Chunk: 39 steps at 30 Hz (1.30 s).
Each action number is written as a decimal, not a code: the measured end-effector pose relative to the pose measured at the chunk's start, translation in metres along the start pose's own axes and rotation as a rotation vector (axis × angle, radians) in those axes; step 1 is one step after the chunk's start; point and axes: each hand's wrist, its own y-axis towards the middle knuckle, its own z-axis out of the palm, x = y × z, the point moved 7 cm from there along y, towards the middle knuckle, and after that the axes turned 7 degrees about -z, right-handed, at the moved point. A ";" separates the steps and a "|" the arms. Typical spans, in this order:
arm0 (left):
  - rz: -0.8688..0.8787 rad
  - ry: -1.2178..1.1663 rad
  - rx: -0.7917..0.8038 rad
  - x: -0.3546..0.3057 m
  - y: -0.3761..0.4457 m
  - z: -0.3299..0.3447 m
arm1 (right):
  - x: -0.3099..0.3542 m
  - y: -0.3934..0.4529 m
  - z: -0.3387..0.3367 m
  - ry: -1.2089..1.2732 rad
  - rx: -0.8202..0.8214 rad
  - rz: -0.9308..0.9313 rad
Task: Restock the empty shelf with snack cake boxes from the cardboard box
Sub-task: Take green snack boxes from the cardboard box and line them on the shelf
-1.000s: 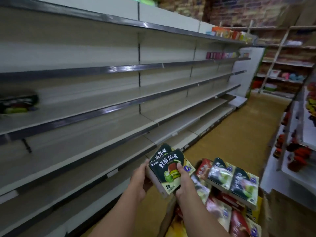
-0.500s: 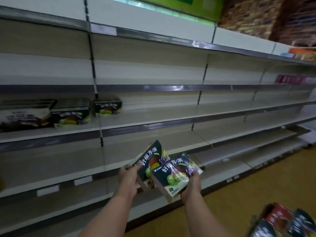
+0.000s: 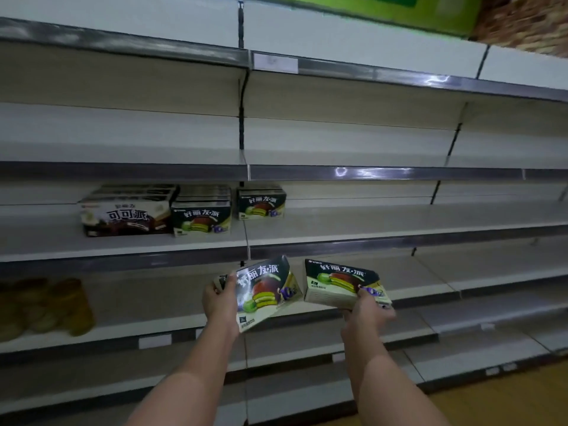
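Observation:
My left hand [image 3: 220, 302] grips a dark green snack cake box [image 3: 264, 290], tilted, by its left side. My right hand [image 3: 367, 312] holds a second matching box [image 3: 341, 282] from below, level and slightly right. Both boxes hang in front of the shelving, just under the middle shelf [image 3: 368, 232]. On that shelf, to the upper left, stand stacks of the same green boxes [image 3: 262, 202] [image 3: 201, 216] and a dark brown cocoa cake box stack [image 3: 126, 213]. The cardboard box is out of view.
Long white shelves with grey price rails run across the whole view, above and below my hands. Blurred yellowish jars [image 3: 46, 305] stand on the lower shelf at the far left. A strip of tan floor [image 3: 507, 404] shows at the bottom right.
My view has swung left from the cardboard box to the shelving. Both hands rose, and the two boxes, first held together, have been drawn apart, one in each hand.

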 end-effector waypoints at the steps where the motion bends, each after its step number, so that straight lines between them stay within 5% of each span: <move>1: 0.013 0.012 0.000 -0.006 0.003 0.004 | -0.001 0.003 0.011 0.015 0.015 -0.002; 10: 0.153 0.003 0.056 -0.061 0.041 0.066 | 0.002 0.056 0.107 0.015 0.126 0.003; 24: 0.078 0.018 0.051 -0.069 0.126 0.152 | -0.013 0.143 0.185 -0.124 0.147 0.085; 31: 0.185 0.264 0.033 -0.085 0.164 0.169 | -0.016 0.169 0.210 -0.214 0.249 0.106; 39: 0.351 0.707 -0.195 -0.090 0.182 0.156 | -0.026 0.183 0.236 -0.456 0.373 -0.012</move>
